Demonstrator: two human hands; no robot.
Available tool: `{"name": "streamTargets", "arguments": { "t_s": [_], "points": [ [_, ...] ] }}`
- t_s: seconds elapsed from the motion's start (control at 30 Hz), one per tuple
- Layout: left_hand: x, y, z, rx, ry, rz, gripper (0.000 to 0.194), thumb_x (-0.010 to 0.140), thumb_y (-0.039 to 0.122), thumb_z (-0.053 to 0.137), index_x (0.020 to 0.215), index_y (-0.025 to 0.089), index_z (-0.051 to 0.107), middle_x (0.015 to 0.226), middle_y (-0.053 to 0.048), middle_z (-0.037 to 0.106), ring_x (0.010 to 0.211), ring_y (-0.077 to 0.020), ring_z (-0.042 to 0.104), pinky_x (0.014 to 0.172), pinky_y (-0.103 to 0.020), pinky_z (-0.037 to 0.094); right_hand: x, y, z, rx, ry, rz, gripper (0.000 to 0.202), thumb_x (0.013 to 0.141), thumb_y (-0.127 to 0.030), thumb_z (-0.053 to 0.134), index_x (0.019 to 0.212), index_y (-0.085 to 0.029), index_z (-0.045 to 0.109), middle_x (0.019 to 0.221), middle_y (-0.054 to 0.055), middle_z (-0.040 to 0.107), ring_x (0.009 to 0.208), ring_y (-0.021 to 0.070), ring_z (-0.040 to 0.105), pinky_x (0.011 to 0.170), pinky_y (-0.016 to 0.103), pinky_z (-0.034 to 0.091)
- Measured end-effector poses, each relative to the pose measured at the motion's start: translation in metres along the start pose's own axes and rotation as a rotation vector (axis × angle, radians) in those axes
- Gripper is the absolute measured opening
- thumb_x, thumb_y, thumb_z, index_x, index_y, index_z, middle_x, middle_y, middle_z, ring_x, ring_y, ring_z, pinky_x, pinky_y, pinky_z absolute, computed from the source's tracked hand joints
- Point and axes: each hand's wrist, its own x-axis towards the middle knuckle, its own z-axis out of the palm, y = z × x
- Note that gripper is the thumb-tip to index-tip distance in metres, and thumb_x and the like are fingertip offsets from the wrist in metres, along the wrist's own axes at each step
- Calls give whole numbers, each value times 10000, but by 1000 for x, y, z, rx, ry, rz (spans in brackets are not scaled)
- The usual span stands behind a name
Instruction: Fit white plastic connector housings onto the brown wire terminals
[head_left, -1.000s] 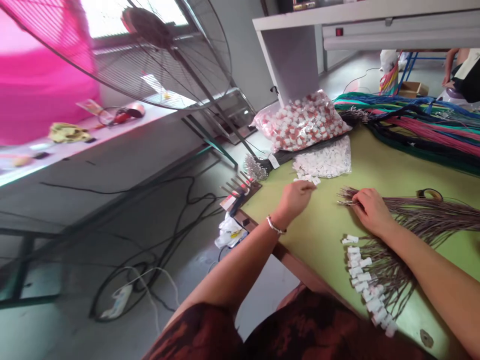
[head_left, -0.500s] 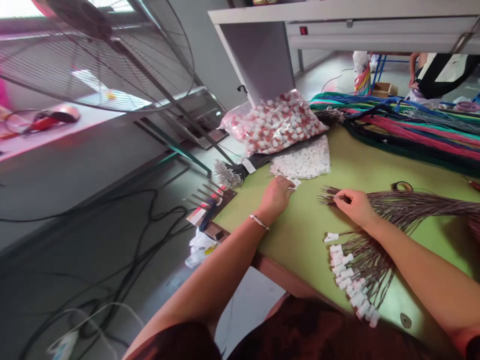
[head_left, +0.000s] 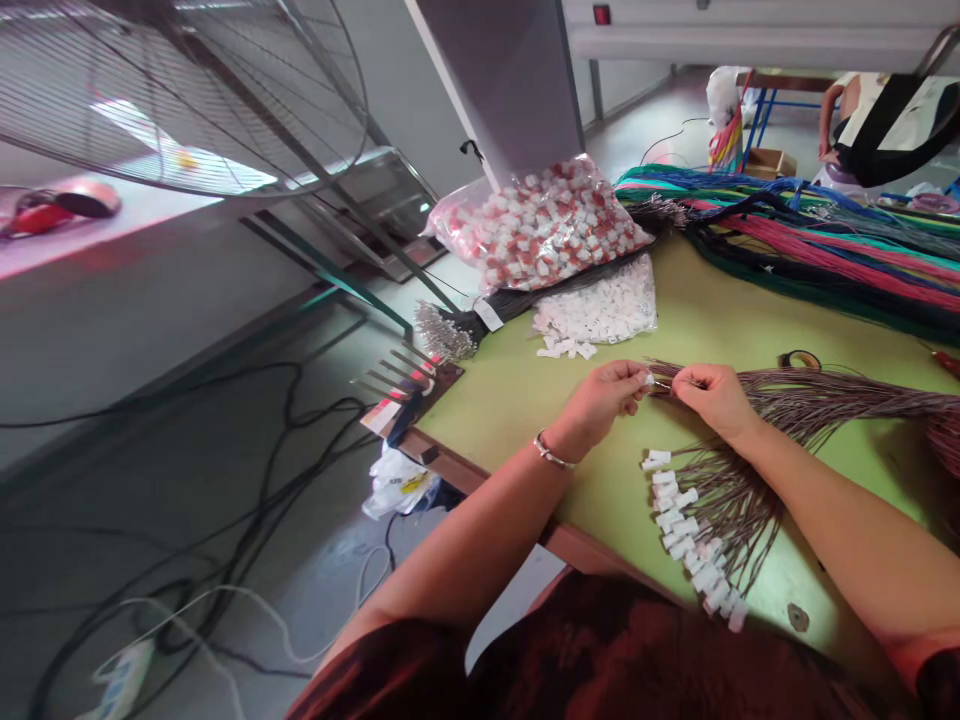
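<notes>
Connector [head_left: 649,380] mostly hidden in left hand [head_left: 604,402] — wire tip [head_left: 661,384] unclear.

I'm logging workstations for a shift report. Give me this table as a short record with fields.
Left hand: pinching a small white connector
Right hand: pinching a wire, tip toward the connector
Tip inserted: cannot tell
Brown bundle: lying on the table, beyond the right forearm
Connector row: white, on brown wire ends, nearer the person
Large bag: clear, red and white pieces
Small bag: clear, white pieces
Far right: coloured wires
</notes>
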Motion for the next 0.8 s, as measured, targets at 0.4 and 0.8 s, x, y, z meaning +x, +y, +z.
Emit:
{"name": "streamTargets", "arguments": {
  "t_s": [0.4, 0.8],
  "points": [
    [-2, -8, -7, 169, -28, 113, 218, 751, 355, 619, 762, 139, 592, 599, 34, 499, 442, -36, 405, 441, -186, 318, 0, 0, 2, -66, -20, 75, 153, 612, -267, 506, 514, -156, 546, 459, -34, 418, 470, 79, 329, 459, 219, 258],
    [-3, -18, 7, 535, 57, 400, 94, 794, 218, 555, 746, 160, 611, 637, 4, 579, 544, -83, 506, 546, -214, 426, 1, 3, 1, -30, -127, 75, 196, 655, -324, 521, 563, -151, 530, 484, -40, 413, 474, 69, 320, 456, 201, 262]
  ]
}}
